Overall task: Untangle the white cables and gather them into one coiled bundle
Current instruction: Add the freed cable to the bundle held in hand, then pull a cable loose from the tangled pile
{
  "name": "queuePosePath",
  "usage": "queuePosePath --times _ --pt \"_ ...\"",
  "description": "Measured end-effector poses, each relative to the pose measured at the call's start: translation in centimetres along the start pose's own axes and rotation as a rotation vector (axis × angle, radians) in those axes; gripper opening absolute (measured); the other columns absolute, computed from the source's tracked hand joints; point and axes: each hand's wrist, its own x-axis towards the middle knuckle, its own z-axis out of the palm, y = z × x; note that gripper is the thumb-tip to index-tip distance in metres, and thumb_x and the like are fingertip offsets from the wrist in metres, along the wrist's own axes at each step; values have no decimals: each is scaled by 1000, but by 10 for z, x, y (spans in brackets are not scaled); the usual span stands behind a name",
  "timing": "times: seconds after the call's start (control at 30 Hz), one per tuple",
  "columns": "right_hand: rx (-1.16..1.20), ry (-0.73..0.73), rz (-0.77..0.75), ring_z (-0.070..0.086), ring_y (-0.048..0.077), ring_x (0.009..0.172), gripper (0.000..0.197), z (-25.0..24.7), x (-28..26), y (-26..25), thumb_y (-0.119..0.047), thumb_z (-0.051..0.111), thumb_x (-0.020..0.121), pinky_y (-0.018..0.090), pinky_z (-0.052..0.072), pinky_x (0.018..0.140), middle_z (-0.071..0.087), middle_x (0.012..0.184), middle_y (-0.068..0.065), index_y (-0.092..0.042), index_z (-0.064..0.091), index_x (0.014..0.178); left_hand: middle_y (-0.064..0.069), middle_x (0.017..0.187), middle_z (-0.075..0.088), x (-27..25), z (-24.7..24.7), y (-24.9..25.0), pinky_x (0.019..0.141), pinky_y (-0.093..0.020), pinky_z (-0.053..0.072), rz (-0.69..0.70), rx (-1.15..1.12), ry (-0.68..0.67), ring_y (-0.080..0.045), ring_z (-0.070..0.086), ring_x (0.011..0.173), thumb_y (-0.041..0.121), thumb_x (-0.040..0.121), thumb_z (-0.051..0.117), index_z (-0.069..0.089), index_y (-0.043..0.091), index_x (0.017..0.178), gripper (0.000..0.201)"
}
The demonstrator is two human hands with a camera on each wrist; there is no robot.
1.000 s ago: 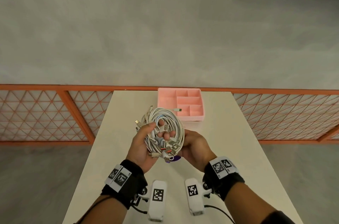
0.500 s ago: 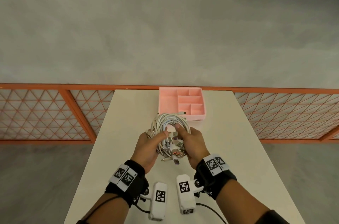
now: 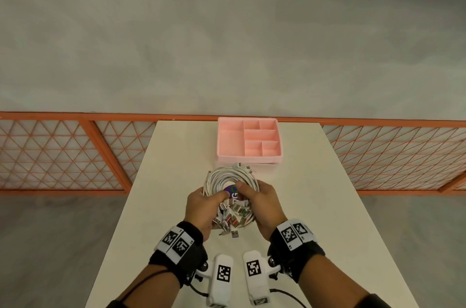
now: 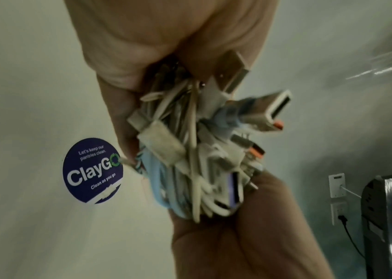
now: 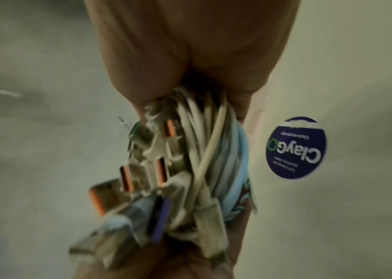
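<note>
The coiled bundle of white cables (image 3: 233, 180) sits low over the white table (image 3: 315, 207), just this side of the pink divided tray (image 3: 248, 155), and both hands are on it. It's a proper ring: loops stacked round and round, with the plug ends (image 3: 233, 217) all crowded together at the near side, toward the person. Metal USB heads, some with orange tongues, one purple, poke out in a cluster; one purple-tipped plug (image 3: 234, 233) lies on the table just below the bunch. A couple of small connectors (image 3: 245, 167) stick out at the far edge of the ring, close to the tray's front wall.

The left hand (image 3: 201, 209) grips the bundle from the left, thumb curled over the top of the loops, fingers wrapped underneath. The right hand (image 3: 262, 207) mirrors it, thumb reaching into the middle of the ring and fingers closed round the right side. In the left wrist view the cables (image 4: 190, 160) are squeezed between the two hands, a pale blue strand among the white ones. The right wrist view shows the same packed cables (image 5: 202, 169), blurred.

Through the middle of the ring you can see a round dark-blue sticker (image 3: 230, 190) on the tabletop; the left wrist view reads it as "ClayGo" (image 4: 93, 170). Behind the table runs an orange mesh railing (image 3: 63, 154).
</note>
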Motion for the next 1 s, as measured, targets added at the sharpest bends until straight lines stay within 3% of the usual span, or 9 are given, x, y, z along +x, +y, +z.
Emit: queuePosePath --times 0.17,0.33,0.47,0.6,0.7,0.77,0.83,0.97,1.0 --pt "176 -48 181 67 43 103 29 -7 1 15 -14 64 92 53 53 94 71 106 27 8 67 110 -18 88 76 -3 -4 -6 73 -54 60 -60 100 -91 -38 74 81 8 81 68 74 9 99 19" --pt "223 -20 197 68 42 101 29 -9 -2 34 -14 62 94 52 54 93 71 106 26 8 66 112 -13 89 77 -3 -5 -18 71 -51 61 -73 142 -110 -33 75 81 12 77 72 72 12 102 25" --pt "242 10 185 68 40 103 28 -9 -2 53 -15 58 96 52 53 95 71 108 25 4 64 116 -10 87 77 3 -7 -26 78 -45 61 10 171 -64 -28 75 81 5 67 80 73 8 99 33" --pt "246 -10 262 66 37 110 40 -11 10 76 -24 60 96 55 47 102 69 117 20 0 58 127 -14 84 76 19 -12 -39 75 -45 61 -30 169 24 -31 74 79 5 71 75 74 5 91 20" --pt "210 -81 372 66 37 111 41 -10 18 88 -33 51 100 54 49 99 68 119 20 -3 61 127 -13 79 75 34 -20 -49 74 -47 61 -49 214 82 -33 73 76 15 63 70 73 4 87 26" --pt "106 -152 462 67 35 107 44 -12 24 93 -40 45 102 47 54 92 71 115 18 -7 64 123 -12 78 75 45 -25 -59 75 -51 60 -58 235 114 -32 73 75 23 56 67 73 6 85 34" --pt "-162 -177 502 71 30 90 47 -15 32 94 -49 43 100 39 56 79 75 100 11 -11 68 111 -11 79 75 55 -30 -68 76 -52 60 -67 238 158 -32 72 75 25 55 67 72 7 84 34" --pt "-613 -269 478 72 22 69 66 -18 60 86 -63 32 97 27 52 59 75 87 9 -8 69 98 -15 79 74 73 -32 -76 77 -52 59 -114 223 231 -35 71 76 21 60 69 69 5 82 27" --pt "-711 -288 450 69 21 66 60 -21 69 83 -60 34 98 25 50 56 72 86 9 -12 67 92 -16 79 73 77 -33 -77 76 -52 59 -122 226 245 -36 71 76 21 60 69 69 4 83 28"
